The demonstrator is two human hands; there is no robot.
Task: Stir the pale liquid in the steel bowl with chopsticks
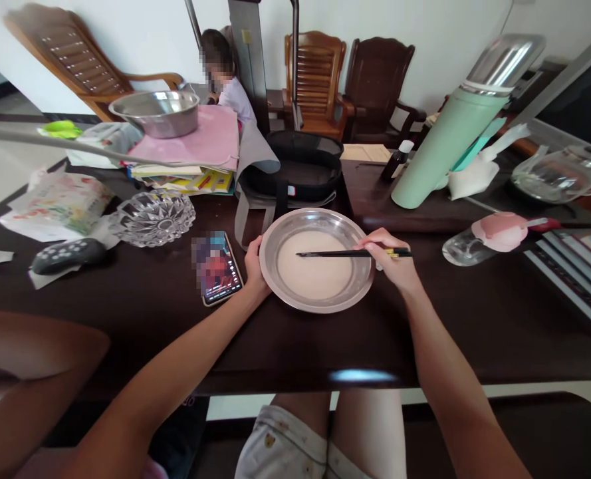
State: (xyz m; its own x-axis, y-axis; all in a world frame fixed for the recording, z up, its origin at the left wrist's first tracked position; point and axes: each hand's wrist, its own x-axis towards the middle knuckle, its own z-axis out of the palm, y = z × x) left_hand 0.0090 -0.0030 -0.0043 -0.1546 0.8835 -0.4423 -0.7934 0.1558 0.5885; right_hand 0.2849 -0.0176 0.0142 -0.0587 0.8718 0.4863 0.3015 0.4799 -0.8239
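Note:
A wide metal bowl (320, 305) stands on the dark wooden table in front of me, with a milky, off-white liquid (315, 276) in it. My left hand (256, 267) grips the bowl's left rim; most of its fingers are hidden behind the rim. Black chopsticks (335, 253) with gold-coloured ends are pinched in my right hand (387, 256). They lie nearly level over the liquid, tips pointing left; whether the tips touch it I cannot tell. A lit phone (219, 269) lies left of my left hand.
Behind the bowl sits a black mesh case (295, 163). At left are a glass dish (153, 219) and a second metal bowl (168, 123) on stacked books. A green thermos (449, 143) and a pink-lidded bottle (489, 238) stand right. Another person's arm (36, 352) rests at left.

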